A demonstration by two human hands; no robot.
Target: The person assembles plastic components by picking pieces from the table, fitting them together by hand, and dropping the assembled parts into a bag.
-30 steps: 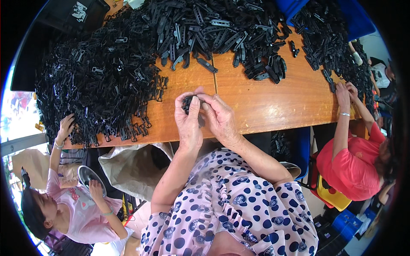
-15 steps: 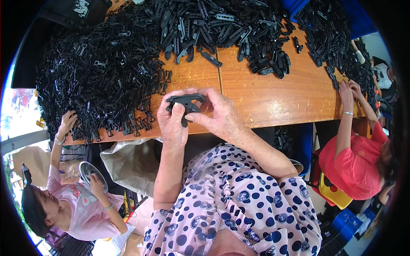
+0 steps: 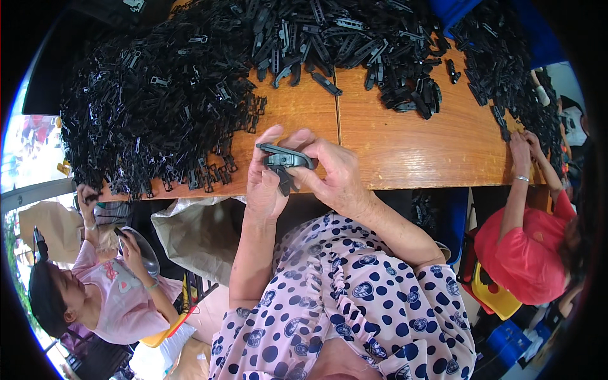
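Above the near edge of the table, my left hand (image 3: pixel 265 190) and my right hand (image 3: pixel 339 177) are both closed on a black plastic clip-like part (image 3: pixel 286 159). The part is long and slightly curved, with a smaller piece hanging below its middle. Whether that is one body or two joined pieces, I cannot tell. My left thumb presses on its near side while the left fingers stand behind it. My right thumb and forefinger pinch its right end.
A large heap of small black frame-shaped parts (image 3: pixel 158 114) covers the table's left. Longer black parts (image 3: pixel 329 38) are piled at the far middle. On the right, a person in red (image 3: pixel 525 247) works by another heap; a person in pink (image 3: pixel 120 297) sits left. A pale sack (image 3: pixel 196 237) hangs below the edge.
The black plastic part has turned in my hands, and its long side now faces me. At left, the person's hand has drawn back from the heap, and their other hand holds a dark piece.
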